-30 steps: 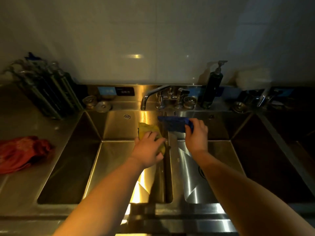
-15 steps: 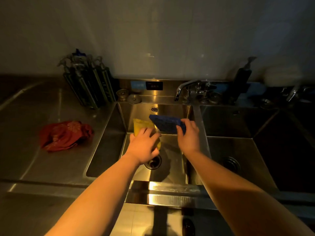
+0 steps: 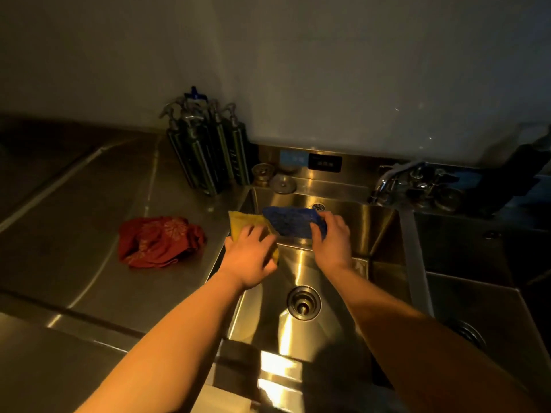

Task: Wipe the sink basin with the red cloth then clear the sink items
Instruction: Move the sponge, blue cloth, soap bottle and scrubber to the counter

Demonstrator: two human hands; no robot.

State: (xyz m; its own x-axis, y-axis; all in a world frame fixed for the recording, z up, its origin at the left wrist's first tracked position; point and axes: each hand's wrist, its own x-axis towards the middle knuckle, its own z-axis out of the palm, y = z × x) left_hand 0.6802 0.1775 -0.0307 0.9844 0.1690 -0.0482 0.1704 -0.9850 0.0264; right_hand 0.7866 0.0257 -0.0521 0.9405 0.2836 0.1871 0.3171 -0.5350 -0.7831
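My left hand (image 3: 249, 257) grips a yellow sponge (image 3: 243, 223) above the left rim of the steel sink basin (image 3: 343, 296). My right hand (image 3: 332, 239) holds a blue scouring pad (image 3: 290, 223) over the back of the same basin, right beside the sponge. The red patterned cloth (image 3: 158, 241) lies crumpled on the steel counter to the left of the sink, untouched. The basin's drain (image 3: 304, 302) is uncovered below my hands.
A rack of dark pump bottles (image 3: 208, 150) stands at the back of the counter (image 3: 89, 234). A strainer and a drain plug (image 3: 283, 181) sit on the back ledge. The faucet (image 3: 396, 180) is at the right, above a second basin (image 3: 477, 308).
Both hands have carried the sponge and the blue pad leftward, from over the divider to the left basin's left rim. My view has swung left, bringing the counter and red cloth nearer the centre.
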